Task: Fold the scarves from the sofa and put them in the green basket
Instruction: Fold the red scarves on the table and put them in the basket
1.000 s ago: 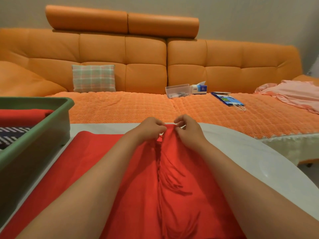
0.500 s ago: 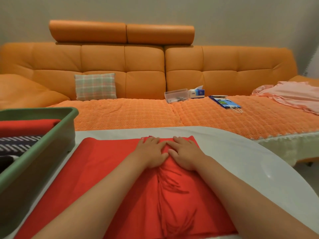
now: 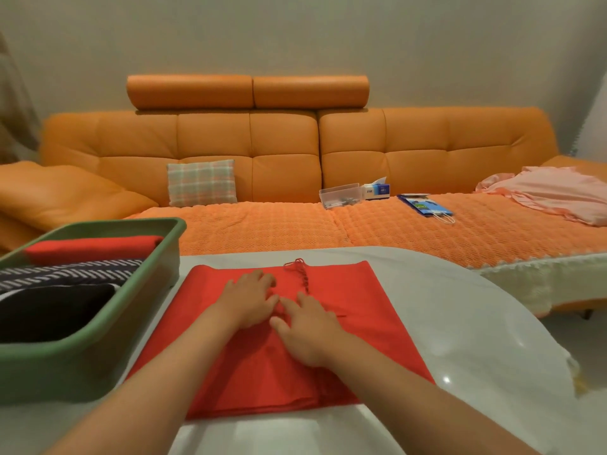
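Note:
A red scarf lies folded flat on the white table, with a few tassels sticking out at its far edge. My left hand and my right hand both press flat on its middle, fingers straight, side by side. The green basket stands to the left on the table. It holds a folded red scarf, a black-and-white striped one and a black one. A pink cloth lies on the sofa at the right.
The orange sofa runs behind the table. On its seat are a checked cushion, a clear plastic box, a tissue box and a blue packet. The table's right edge curves away.
My hands let go of the pinched tasselled end, laid it down and now press flat on the scarf, sliding toward me. The view has pulled back.

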### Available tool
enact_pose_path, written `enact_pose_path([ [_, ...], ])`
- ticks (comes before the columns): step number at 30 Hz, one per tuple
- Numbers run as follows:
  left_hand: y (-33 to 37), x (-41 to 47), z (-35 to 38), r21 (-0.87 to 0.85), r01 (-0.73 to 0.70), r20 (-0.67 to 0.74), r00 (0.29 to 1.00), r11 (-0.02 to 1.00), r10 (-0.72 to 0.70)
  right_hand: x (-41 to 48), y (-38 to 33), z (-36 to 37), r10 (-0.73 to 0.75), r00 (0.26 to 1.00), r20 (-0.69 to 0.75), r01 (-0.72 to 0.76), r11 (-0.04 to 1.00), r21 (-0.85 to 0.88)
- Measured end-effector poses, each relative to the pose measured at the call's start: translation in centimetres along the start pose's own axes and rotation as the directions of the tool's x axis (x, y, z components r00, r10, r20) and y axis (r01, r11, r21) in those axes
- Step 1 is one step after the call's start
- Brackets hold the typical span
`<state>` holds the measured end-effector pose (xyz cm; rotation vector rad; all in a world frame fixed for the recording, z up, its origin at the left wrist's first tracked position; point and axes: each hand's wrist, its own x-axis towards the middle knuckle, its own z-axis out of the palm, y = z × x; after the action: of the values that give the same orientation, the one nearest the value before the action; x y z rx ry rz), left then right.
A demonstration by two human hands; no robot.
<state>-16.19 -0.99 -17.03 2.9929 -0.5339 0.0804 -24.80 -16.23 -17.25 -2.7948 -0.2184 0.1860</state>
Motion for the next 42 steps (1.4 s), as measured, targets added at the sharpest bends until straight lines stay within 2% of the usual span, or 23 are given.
enact_pose_path([
  [3, -0.3, -2.4, 0.1, -0.031, 0.024, 0.239, 0.971, 0.999, -0.016, -1.5, 0.6, 1.8, -0.026, 0.998, 0.059, 0.033, 0.992, -0.119],
  [5, 0.6, -3.4, 0.2, -0.019, 0.018, 0.280, 0.960, 1.000, -0.012, -1.9, 2.4, 1.1, -0.051, 0.997, 0.053, 0.060, 0.983, -0.173],
  [9, 3.8, -4.3, -0.2, 0.031, -0.033, 0.250, 0.968, 0.999, 0.025, -2.6, 6.8, -1.6, -0.052, 0.992, 0.111, 0.079, 0.963, -0.257],
  [13, 7.3, -4.0, -0.3, 0.106, -0.123, 0.198, 0.975, 0.987, 0.100, -3.7, 10.0, -5.1, 0.022, 0.985, 0.170, 0.039, 0.936, -0.350],
  [15, 8.0, -3.1, -0.6, 0.117, -0.172, 0.119, 0.980, 0.978, 0.159, -4.3, 10.6, -6.0, 0.042, 0.995, 0.095, 0.004, 0.897, -0.443],
  [17, 7.9, -2.3, -0.3, 0.154, -0.176, 0.074, 0.983, 0.972, 0.166, -5.0, 10.3, -5.5, 0.058, 0.994, -0.089, -0.094, 0.875, -0.475],
  [19, 7.4, -2.3, 0.5, 0.139, -0.106, 0.157, 0.984, 0.985, 0.084, -5.7, 8.8, -3.8, 0.179, 0.962, -0.204, -0.246, 0.894, -0.374],
  [21, 7.0, -2.7, 1.0, 0.075, -0.014, 0.251, 0.968, 0.997, -0.005, -6.1, 6.9, -1.8, 0.334, 0.931, -0.147, -0.362, 0.899, -0.246],
  [23, 6.5, -3.2, 1.0, 0.084, 0.026, 0.238, 0.970, 0.996, -0.046, -5.7, 5.9, -0.3, 0.379, 0.922, -0.074, -0.386, 0.904, -0.185],
  [26, 6.1, -4.0, -0.2, 0.179, 0.079, 0.168, 0.980, 0.981, -0.110, -4.8, 7.1, -0.1, 0.245, 0.969, -0.037, -0.248, 0.957, -0.148],
  [29, 5.8, -4.5, -1.8, 0.254, 0.085, 0.168, 0.977, 0.963, -0.131, -3.7, 9.4, -1.3, 0.052, 0.999, 0.003, -0.050, 0.974, -0.221],
  [34, 5.2, -3.8, -3.5, 0.323, 0.031, 0.181, 0.979, 0.946, -0.094, -1.5, 11.3, -3.2, -0.132, 0.991, 0.038, 0.137, 0.924, -0.357],
  [36, 4.9, -2.9, -3.6, 0.305, 0.034, 0.165, 0.982, 0.952, -0.088, -0.7, 11.6, -3.9, -0.168, 0.985, 0.035, 0.171, 0.938, -0.300],
  [38, 4.9, -1.5, -3.5, 0.267, 0.022, 0.118, 0.991, 0.964, -0.055, 0.3, 11.6, -4.8, -0.172, 0.982, -0.078, 0.169, 0.985, -0.043],
  [40, 5.1, 0.4, -3.2, 0.203, 0.001, 0.032, 0.999, 0.979, -0.007, 1.8, 11.8, -5.4, -0.094, 0.945, -0.312, 0.155, 0.972, 0.174],
  [42, 5.4, 2.6, -2.6, 0.092, -0.015, -0.055, 0.998, 0.996, 0.020, 3.5, 12.1, -5.9, -0.018, 0.883, -0.470, 0.124, 0.973, 0.196],
])
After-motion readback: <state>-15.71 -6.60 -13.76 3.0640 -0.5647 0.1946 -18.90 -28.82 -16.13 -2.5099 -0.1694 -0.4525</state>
